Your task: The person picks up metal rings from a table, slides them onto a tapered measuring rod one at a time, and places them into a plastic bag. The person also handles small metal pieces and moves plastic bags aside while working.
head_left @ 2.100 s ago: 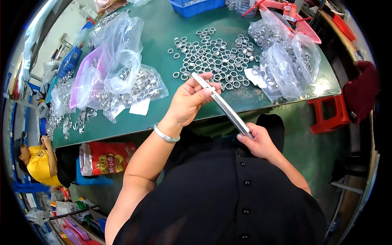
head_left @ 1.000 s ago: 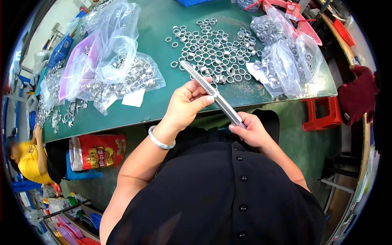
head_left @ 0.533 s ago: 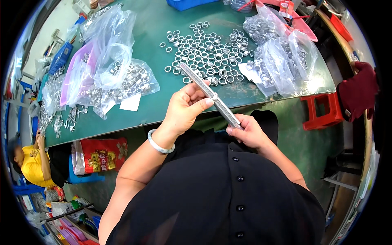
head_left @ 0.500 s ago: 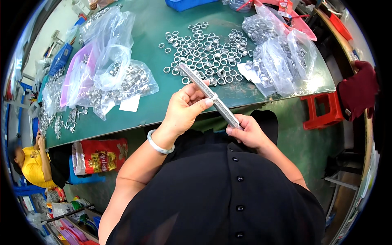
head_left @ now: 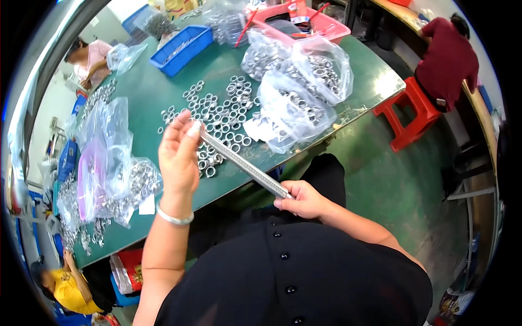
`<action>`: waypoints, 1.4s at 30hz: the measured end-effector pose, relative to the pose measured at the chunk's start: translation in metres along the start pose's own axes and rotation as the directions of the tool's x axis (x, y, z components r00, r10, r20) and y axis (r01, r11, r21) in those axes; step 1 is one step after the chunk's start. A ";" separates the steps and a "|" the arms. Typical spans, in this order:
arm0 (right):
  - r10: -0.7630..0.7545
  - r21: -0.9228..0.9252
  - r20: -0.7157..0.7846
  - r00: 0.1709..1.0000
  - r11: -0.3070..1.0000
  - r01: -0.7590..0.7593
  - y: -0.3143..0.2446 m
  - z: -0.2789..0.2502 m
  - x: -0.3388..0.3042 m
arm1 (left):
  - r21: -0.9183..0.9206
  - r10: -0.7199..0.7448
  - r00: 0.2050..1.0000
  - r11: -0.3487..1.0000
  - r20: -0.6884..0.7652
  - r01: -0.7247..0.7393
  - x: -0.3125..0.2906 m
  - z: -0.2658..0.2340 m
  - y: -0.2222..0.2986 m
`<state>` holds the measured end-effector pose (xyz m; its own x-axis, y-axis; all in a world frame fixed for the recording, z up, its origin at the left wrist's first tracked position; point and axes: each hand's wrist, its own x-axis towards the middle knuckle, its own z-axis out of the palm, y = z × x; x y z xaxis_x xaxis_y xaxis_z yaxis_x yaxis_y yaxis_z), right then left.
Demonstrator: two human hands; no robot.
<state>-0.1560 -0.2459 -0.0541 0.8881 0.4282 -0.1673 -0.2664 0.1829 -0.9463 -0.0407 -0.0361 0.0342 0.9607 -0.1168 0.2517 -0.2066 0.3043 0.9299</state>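
Note:
A graduated metal ring mandrel (head_left: 244, 165) slants across in front of my body. Its lower end is gripped by my right hand (head_left: 309, 201), thumb on top. At the mandrel's upper tip is my left hand (head_left: 180, 155), raised with thumb and fingertips together; whatever they pinch is too small to make out. No ring shows along the bare length of the mandrel. Beyond it, many loose silver-coloured metal rings (head_left: 220, 113) lie spread on the green table (head_left: 370, 81), partly hidden by my left hand.
Clear bags of rings (head_left: 296, 103) lie at the table's right, near a pink basket (head_left: 331, 30). A blue bin (head_left: 182, 50) stands at the back; more bagged rings (head_left: 136, 182) lie left. A red stool (head_left: 410, 117) holds a seated person; others sit along the left.
My left hand has moved from the mandrel's middle to its upper tip. The ring that sat on the mandrel is no longer on it. The view has turned to the right.

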 end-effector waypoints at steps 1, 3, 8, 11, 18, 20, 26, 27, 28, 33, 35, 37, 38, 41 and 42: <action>0.001 -0.007 -0.001 1.000 1.000 -0.001 0.005 -0.006 -0.005 | 0.069 0.037 0.999 0.997 0.035 -0.040 0.012 0.012 0.005; 0.004 -0.007 -0.022 1.000 1.000 -0.004 0.014 -0.017 -0.016 | 0.236 0.081 0.985 0.965 0.149 -0.115 0.036 0.040 0.012; 0.031 -0.015 -0.093 0.995 0.999 -0.032 0.017 -0.032 -0.038 | 0.466 0.172 0.776 0.713 0.607 -0.523 0.095 0.128 -0.008; 0.070 -0.043 -0.131 0.989 0.996 -0.076 0.014 -0.037 -0.048 | 0.501 0.194 0.660 0.508 0.726 -0.701 0.125 0.172 -0.027; 0.048 -0.041 -0.172 0.984 0.998 -0.056 0.019 -0.048 -0.064 | 0.423 -0.165 0.402 0.119 0.901 -0.898 0.163 0.182 -0.044; 0.081 0.003 -0.215 0.973 0.997 -0.082 0.021 -0.053 -0.068 | 0.413 -0.347 0.345 0.147 0.872 -0.899 0.162 0.184 -0.035; 0.103 -0.013 -0.260 0.960 0.994 -0.110 0.018 -0.056 -0.073 | 0.390 -0.358 0.338 0.083 0.871 -0.917 0.153 0.188 -0.033; 0.115 -0.016 -0.260 0.959 0.992 -0.123 0.016 -0.053 -0.072 | 0.459 -0.319 0.397 0.148 0.861 -0.876 0.158 0.185 -0.031; 0.129 -0.011 -0.269 0.954 0.990 -0.137 0.015 -0.051 -0.072 | 0.511 -0.285 0.446 0.223 0.848 -0.830 0.160 0.184 -0.031; 0.131 -0.053 -0.297 0.946 0.987 -0.153 0.019 -0.045 -0.071 | 0.313 0.130 0.354 0.256 0.926 -0.915 0.161 0.160 -0.036; 0.109 -0.057 -0.301 0.947 0.990 -0.132 0.023 -0.046 -0.072 | 0.368 0.258 0.454 0.319 0.853 -0.873 0.158 0.154 -0.033; 0.099 -0.051 -0.308 0.946 0.991 -0.121 0.027 -0.046 -0.072 | 0.499 0.220 0.634 0.451 0.741 -0.740 0.155 0.142 -0.027; 0.097 -0.048 -0.297 0.950 0.992 -0.117 0.028 -0.043 -0.070 | 0.584 0.142 0.697 0.444 0.703 -0.680 0.156 0.123 -0.027; 0.100 -0.052 -0.274 0.957 0.992 -0.118 0.027 -0.037 -0.066 | 0.754 -0.070 0.798 0.384 0.599 -0.533 0.146 0.062 -0.033; 0.103 -0.052 -0.276 0.956 0.991 -0.122 0.028 -0.037 -0.065 | 0.767 -0.129 0.786 0.360 0.604 -0.531 0.138 0.045 -0.036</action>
<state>-0.2073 -0.3014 -0.0795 0.9247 0.1836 -0.3336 -0.3528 0.0832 -0.9320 0.0908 -0.1057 0.0472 0.6700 -0.7023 0.2403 -0.7264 -0.5538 0.4070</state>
